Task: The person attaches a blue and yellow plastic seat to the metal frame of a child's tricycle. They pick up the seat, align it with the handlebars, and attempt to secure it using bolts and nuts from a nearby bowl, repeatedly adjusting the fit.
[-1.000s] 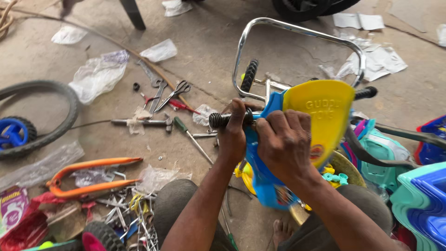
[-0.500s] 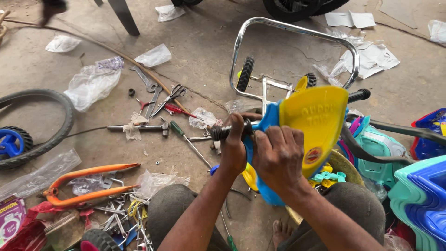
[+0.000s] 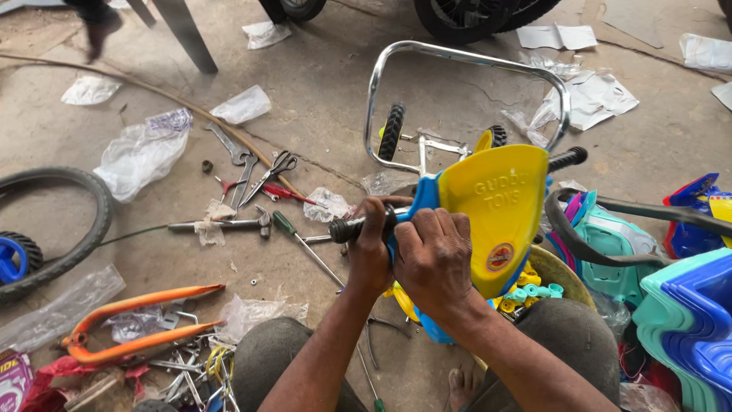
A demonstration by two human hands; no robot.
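A small toy tricycle stands on the concrete floor in front of me, with a yellow front shield [image 3: 497, 206], a blue body [image 3: 422, 200] and a chrome rear bar [image 3: 457, 52]. My left hand [image 3: 368, 246] wraps around the black left handlebar grip [image 3: 347, 227]. Just to its right, my right hand [image 3: 432, 259] closes on the blue part behind the yellow shield. The other black grip [image 3: 567, 158] sticks out at the right, free of both hands.
Tools lie on the floor at the left: a hammer [image 3: 221, 224], scissors [image 3: 271, 172], a wrench [image 3: 227, 143], a green-handled screwdriver [image 3: 301, 244]. An orange fork [image 3: 137, 322], a black tyre [image 3: 65, 229], plastic bags and stacked teal and blue plastic parts [image 3: 690, 320] surround me.
The view has shifted so the tricycle sits lower and more central. Both hands have kept their hold on the handlebar area, moving slightly with it.
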